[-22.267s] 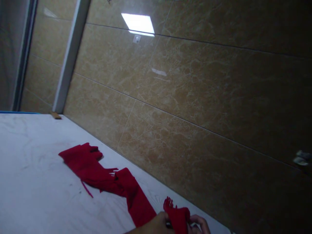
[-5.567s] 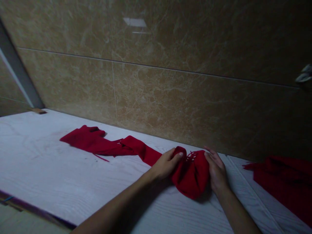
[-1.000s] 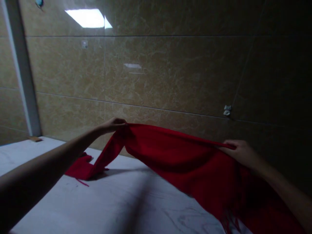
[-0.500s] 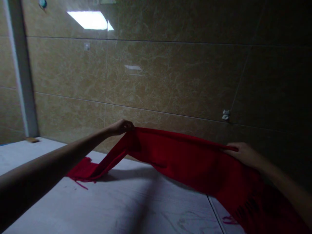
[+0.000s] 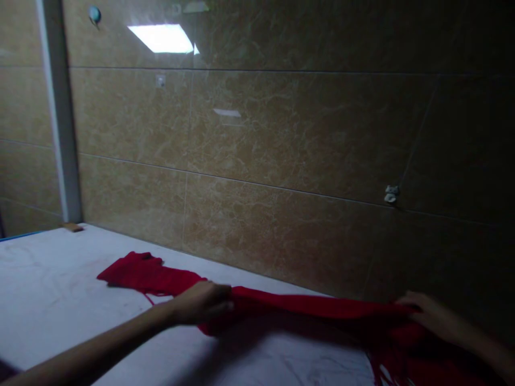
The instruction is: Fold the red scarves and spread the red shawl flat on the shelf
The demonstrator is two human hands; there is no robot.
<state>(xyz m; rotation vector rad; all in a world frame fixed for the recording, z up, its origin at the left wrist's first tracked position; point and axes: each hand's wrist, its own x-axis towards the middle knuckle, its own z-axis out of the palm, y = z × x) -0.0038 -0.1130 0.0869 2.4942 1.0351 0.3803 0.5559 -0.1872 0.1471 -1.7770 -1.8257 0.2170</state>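
A long red scarf (image 5: 306, 304) with fringed ends stretches between my two hands, low over the white table. My left hand (image 5: 207, 301) is closed on its edge near the middle of the view. Farther right, my right hand (image 5: 430, 316) grips the same upper edge. Left of my left hand, a folded part of the scarf lies on the table, with a few loose threads beside it. The right end hangs in dark shadow at the lower right, its fringe partly visible.
The white table (image 5: 132, 338) runs back to a brown marbled tile wall (image 5: 257, 134). A small wooden piece (image 5: 73, 227) lies at the table's far left, by a grey post (image 5: 60, 118). A white fixture (image 5: 391, 194) sits on the wall at the right.
Both hands have come down with the scarf, from raised in front of the wall to close over the table. More of its left part now lies flat. The view has shifted slightly left.
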